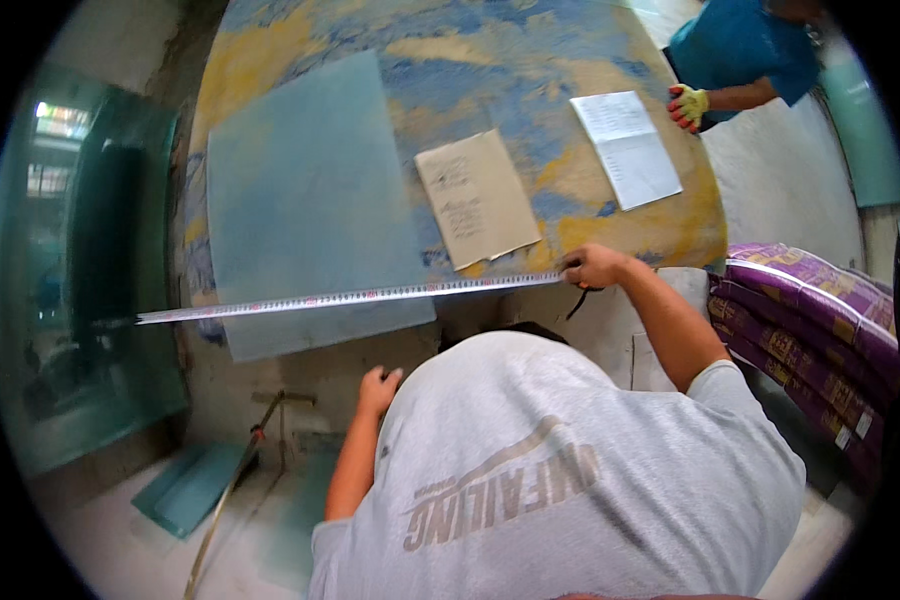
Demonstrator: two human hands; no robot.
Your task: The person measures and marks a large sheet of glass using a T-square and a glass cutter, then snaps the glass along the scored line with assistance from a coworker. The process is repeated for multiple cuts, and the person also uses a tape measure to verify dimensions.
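Observation:
My right hand [594, 266] is closed around a tape measure at the near edge of the table, its dark strap hanging below my fingers. The white blade [370, 294] runs out straight to the left. It crosses the near part of a greenish glass sheet [305, 190] and ends past the sheet's left side. That sheet lies on the table, its near end jutting over the edge. My left hand [378, 388] is low beside my body, fingers curled. A small dark spot shows at its fingertips, too small to name.
The table [450, 95] has a worn blue and yellow cover. Brown cardboard [478, 200] and a white paper [627, 150] lie on it. Glass sheets [80, 260] lean at left; more glass [195, 490] sits low. Purple sacks [810, 330] are stacked right. Another person's gloved hand [687, 107] touches the far corner.

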